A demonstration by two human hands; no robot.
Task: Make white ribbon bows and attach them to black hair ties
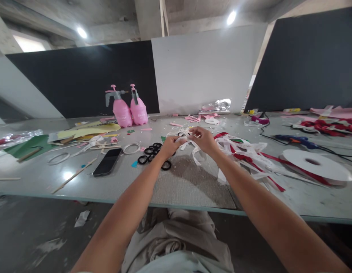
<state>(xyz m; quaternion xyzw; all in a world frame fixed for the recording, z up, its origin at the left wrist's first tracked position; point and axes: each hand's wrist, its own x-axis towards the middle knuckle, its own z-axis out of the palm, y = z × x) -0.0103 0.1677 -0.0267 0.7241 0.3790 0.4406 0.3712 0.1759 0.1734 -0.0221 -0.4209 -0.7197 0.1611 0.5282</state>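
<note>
Both my hands meet over the middle of the grey table point(193, 189). My left hand point(172, 145) is closed, pinching a piece of white ribbon point(196, 153) that hangs in loops below the fingers. My right hand point(203, 139) is closed on the same white ribbon from the other side. Several black rings point(153, 153) lie on the table just left of my left hand. A heap of white and red ribbon strips point(250, 155) lies just right of my right hand.
A black phone point(107, 162) lies to the left, with wooden sticks point(75, 174) and paper scraps around it. Two pink spray bottles point(130, 108) stand at the back. A large white ribbon spool point(316, 165) and a blue glue gun point(295, 140) are at the right.
</note>
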